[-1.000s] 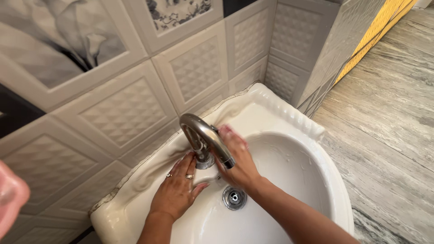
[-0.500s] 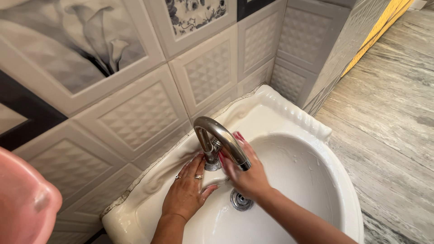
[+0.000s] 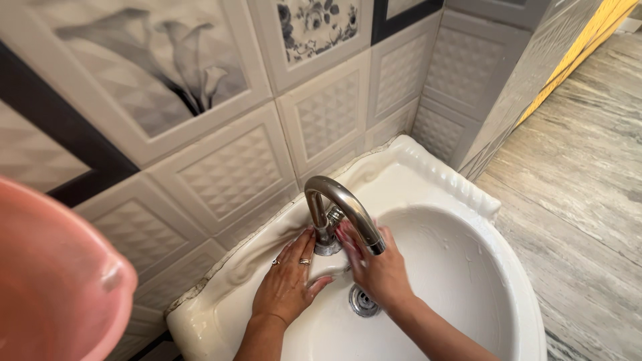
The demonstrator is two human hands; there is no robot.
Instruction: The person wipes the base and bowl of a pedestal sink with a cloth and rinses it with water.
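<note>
A pink plastic basin edge [image 3: 60, 281] fills the near left corner. The left hand [image 3: 289, 284] lies flat, fingers spread, on the white sink [image 3: 461, 194] ledge, fingertips touching the base of the curved steel tap [image 3: 341, 207]. The right hand [image 3: 374, 264], fingers loosely curled, presses against the tap's stem, above the drain [image 3: 364, 302].

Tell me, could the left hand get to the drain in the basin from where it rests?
Probably yes. The left hand lies on the sink ledge beside the tap base, and the drain sits close by, though the right hand partly covers it.
</note>
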